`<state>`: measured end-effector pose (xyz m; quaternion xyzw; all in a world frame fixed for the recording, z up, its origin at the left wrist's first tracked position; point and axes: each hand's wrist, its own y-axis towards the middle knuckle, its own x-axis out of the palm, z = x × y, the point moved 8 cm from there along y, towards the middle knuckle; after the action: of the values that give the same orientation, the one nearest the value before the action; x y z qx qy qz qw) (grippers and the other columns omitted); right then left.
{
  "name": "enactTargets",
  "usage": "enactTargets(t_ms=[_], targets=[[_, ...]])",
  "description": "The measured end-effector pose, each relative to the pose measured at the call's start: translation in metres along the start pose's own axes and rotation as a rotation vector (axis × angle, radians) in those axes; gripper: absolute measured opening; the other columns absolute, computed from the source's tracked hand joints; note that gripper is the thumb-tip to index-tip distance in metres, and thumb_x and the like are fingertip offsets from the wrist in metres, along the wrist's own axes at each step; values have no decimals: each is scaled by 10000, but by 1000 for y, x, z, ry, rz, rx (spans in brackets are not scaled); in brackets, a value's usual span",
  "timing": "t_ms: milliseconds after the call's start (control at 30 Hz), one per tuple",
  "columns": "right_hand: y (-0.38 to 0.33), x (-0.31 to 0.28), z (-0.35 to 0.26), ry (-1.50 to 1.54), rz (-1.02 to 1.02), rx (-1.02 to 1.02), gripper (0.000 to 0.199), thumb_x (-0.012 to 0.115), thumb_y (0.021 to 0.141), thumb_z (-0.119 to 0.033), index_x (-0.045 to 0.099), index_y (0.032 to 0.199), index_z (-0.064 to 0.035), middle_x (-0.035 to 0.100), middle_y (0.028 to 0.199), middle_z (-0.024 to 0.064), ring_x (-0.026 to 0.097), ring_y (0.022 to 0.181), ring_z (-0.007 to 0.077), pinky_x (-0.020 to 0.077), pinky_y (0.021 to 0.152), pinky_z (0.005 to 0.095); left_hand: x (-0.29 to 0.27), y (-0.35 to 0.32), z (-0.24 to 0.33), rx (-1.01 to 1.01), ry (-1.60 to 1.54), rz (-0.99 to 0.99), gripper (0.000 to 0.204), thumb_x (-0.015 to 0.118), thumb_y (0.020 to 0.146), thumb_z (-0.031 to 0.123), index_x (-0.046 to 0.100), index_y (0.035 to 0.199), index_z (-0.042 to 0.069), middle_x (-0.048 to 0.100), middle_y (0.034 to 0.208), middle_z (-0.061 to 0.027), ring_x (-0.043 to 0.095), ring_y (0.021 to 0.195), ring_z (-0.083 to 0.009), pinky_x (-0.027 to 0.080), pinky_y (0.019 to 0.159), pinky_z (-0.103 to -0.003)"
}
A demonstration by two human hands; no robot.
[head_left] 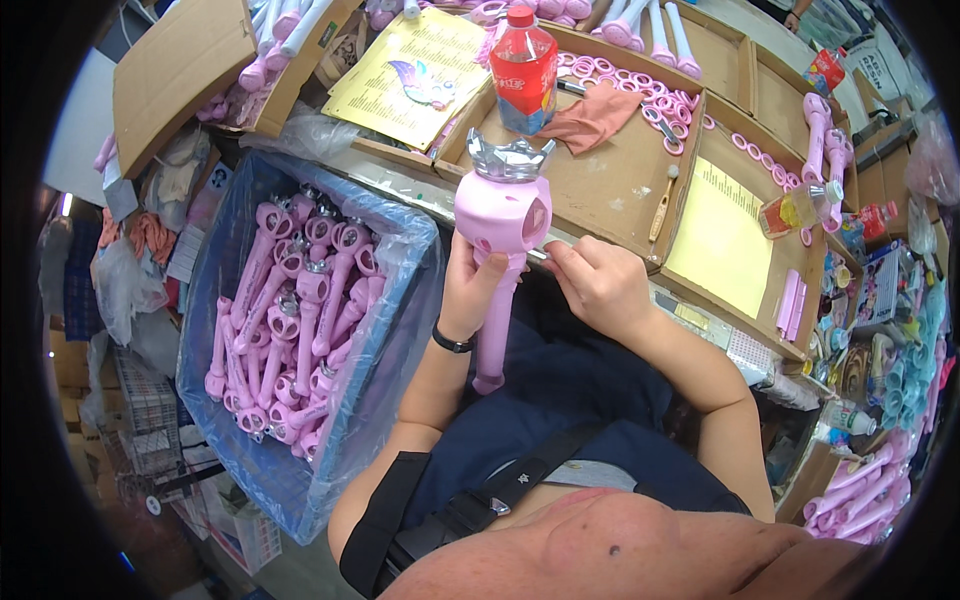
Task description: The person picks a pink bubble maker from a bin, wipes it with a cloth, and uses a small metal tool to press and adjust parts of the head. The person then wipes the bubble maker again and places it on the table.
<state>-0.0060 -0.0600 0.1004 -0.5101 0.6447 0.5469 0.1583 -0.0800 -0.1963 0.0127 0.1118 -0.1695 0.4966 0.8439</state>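
In the head view, a pink wand (503,240) with a silver crown is held upright above the lap, its handle gripped by the left hand (468,290). The right hand (598,283) is pinched on a thin tool (537,255) touching the wand's head. A blue-lined box (400,300) of wands is seen at the left, a red bottle (524,68) beyond.

Bright, even overhead light, soft shadows; edges bend and darken (fisheye), centre sharp.
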Motion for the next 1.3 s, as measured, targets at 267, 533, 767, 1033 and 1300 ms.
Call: enactTargets(t_ms=[267,533,767,1033,1300], targets=[[3,16,26,587,-82,145,130,658,836,-116,670,932,-29,594,722,120,609,686,289,483,603,356,6,-4,21,295,236,-33,788,730,833,322,282,1383,-19,487,1237,-91,513,1088,-138,438,906,-279],[-4,12,15,503,-70,178,182,593,896,-199,671,946,-42,597,718,133,629,695,271,489,601,341,0,-3,14,242,218,-117,832,765,798,292,269,1393,-12,471,1265,-88,505,1112,-150,429,927,-296],[-43,61,15,1580,-948,964,361,482,994,-312,642,985,12,312,595,-92,272,489,21,210,433,206,6,-3,20,264,252,-298,1023,853,665,185,212,1443,14,432,1358,-133,471,1215,-210,386,1009,-359],[-32,62,27,1342,-597,689,295,547,956,-276,639,922,2,436,542,-20,374,435,82,287,400,252,2,-7,13,265,254,-210,939,784,757,210,188,1453,-1,464,1299,-116,503,1141,-178,425,955,-323],[-10,13,-2,-28,-59,-33,168,656,819,-164,621,920,-35,562,649,70,595,560,253,457,492,349,-7,-3,8,228,315,-98,818,728,832,314,257,1409,-25,479,1252,-97,497,1098,-147,416,928,-290]])
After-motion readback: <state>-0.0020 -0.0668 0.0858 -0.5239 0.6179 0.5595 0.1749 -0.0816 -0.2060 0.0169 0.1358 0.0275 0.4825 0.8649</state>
